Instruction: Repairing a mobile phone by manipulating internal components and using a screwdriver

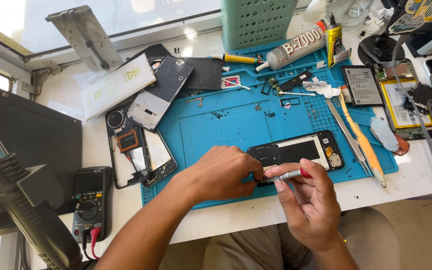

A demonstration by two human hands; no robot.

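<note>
An opened black phone body [306, 150] lies on a blue repair mat [226, 125], its inner parts facing up. My left hand [221, 172] rests on the phone's left end, fingers curled down onto it. My right hand [308, 200] grips a small screwdriver with a red and silver handle [288, 175], its tip pointing left toward the phone's lower left corner, close to my left fingertips.
Phone frames and back covers [141, 145] lie at the mat's left. A multimeter [92, 197] and a hot air tool [21, 200] sit at front left. Glue tubes [296, 45], a battery [362, 85], tweezers [348, 132], an orange spudger [366, 145] and another opened phone [406, 100] crowd the right.
</note>
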